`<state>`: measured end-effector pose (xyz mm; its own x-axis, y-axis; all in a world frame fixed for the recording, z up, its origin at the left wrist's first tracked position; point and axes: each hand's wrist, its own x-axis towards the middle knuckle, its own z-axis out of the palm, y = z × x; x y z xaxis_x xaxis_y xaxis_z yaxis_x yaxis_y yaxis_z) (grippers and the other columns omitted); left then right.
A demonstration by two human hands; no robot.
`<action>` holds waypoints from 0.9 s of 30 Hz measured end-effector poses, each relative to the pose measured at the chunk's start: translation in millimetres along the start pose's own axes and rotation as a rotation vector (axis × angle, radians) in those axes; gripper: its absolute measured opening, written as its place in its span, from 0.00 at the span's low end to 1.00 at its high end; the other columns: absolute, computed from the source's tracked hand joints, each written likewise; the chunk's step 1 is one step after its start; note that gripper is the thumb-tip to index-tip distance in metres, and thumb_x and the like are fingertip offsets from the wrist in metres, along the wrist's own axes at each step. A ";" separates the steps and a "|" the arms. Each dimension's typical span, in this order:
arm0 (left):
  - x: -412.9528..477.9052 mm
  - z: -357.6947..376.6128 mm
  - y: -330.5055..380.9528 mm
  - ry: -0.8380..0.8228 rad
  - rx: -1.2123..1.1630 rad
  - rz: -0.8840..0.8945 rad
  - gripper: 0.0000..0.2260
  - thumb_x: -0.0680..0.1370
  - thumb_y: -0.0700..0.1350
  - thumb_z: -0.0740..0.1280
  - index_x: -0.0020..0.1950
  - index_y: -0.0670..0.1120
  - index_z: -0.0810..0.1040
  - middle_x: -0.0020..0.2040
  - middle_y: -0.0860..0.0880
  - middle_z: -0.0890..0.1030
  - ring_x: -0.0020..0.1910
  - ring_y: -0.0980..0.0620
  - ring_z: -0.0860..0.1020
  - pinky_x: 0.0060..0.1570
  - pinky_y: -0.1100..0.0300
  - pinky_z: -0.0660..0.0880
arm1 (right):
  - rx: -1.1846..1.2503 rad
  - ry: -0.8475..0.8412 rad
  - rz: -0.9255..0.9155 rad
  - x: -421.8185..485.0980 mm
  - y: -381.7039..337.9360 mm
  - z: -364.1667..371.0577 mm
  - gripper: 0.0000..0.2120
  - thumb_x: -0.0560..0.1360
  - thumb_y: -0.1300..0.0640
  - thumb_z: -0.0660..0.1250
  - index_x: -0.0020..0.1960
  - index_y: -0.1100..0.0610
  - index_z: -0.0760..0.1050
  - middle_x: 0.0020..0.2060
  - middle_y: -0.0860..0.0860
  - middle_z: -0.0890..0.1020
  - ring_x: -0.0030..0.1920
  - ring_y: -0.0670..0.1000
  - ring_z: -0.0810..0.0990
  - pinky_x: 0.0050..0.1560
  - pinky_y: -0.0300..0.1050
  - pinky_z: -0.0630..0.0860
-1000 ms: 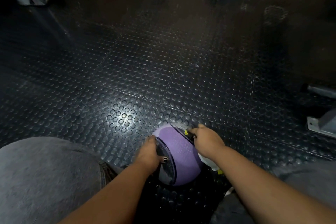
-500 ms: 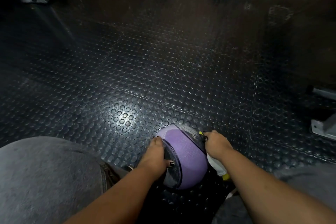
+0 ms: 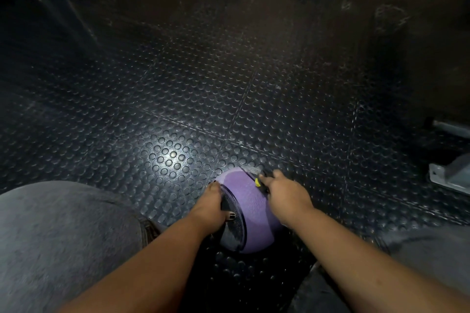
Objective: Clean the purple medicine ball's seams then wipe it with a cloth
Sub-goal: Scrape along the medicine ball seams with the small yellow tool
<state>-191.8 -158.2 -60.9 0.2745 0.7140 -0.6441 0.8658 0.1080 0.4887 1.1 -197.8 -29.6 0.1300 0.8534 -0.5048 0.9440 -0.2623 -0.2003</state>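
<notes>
Purple medicine ball on the studded floor, low centre of the head view, held between both hands.

Left hand cups the ball's left flank: thumb laid on the grey panel, fingers wrapped over the far edge, grip closed round the ball. Right hand sits at the ball's upper right, grip narrow, pinching a dark tool with a yellow spot. Tool tip lies on the seam between the purple and grey panels near the ball's top; its kind is too small to tell. Grey-clad knee to the left of the ball. Metal bracket well apart, far right.
</notes>
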 end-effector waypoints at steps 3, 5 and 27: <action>0.1 2.3 1.2 -0.008 0.004 -0.003 0.37 0.73 0.39 0.75 0.77 0.43 0.60 0.70 0.46 0.68 0.72 0.44 0.68 0.75 0.49 0.63 | -0.041 -0.027 0.102 5.6 6.8 -2.2 0.29 0.77 0.66 0.56 0.75 0.46 0.62 0.69 0.53 0.66 0.60 0.59 0.76 0.57 0.53 0.76; -1.0 3.7 4.0 -0.009 0.027 -0.001 0.38 0.72 0.41 0.76 0.77 0.42 0.59 0.72 0.46 0.67 0.73 0.44 0.67 0.75 0.48 0.62 | -0.035 -0.049 0.162 10.6 12.9 -0.5 0.26 0.77 0.66 0.57 0.73 0.48 0.67 0.66 0.53 0.68 0.60 0.58 0.76 0.57 0.52 0.77; 2.4 3.3 4.2 -0.015 0.047 0.018 0.33 0.74 0.38 0.73 0.76 0.44 0.62 0.70 0.45 0.70 0.70 0.44 0.70 0.74 0.48 0.64 | -0.018 -0.003 0.061 4.6 4.8 -3.8 0.29 0.78 0.65 0.57 0.75 0.45 0.63 0.73 0.52 0.62 0.60 0.59 0.76 0.55 0.51 0.75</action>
<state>-186.2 -158.3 -62.4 0.2964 0.7048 -0.6445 0.8790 0.0626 0.4727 7.4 -193.4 -29.7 0.1866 0.8346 -0.5183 0.9397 -0.3056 -0.1538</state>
